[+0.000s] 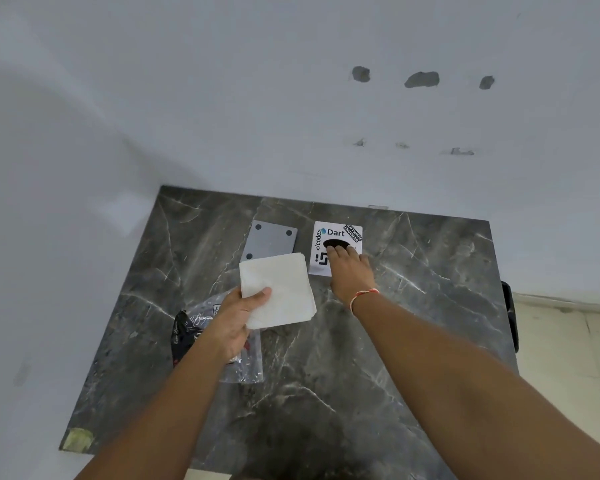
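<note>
My left hand [234, 318] holds a stack of white folded tissues [281, 289] above the dark marble table [413, 306], thumb on top of the stack. My right hand [349, 271] reaches forward with straight fingers resting on a white sticker sheet [336, 233] printed with "Dart" and "code". The fingertips touch a black oval on the sheet. A grey metal plate [271, 239] with dark round dots lies left of the sheet, its near corner hidden behind the tissues.
A crinkled clear plastic wrapper [201, 327] with black print lies under my left wrist. White walls close in behind and to the left of the table. A black object [510, 313] sits at the table's right edge. A yellowish patch [78, 439] marks the near left corner.
</note>
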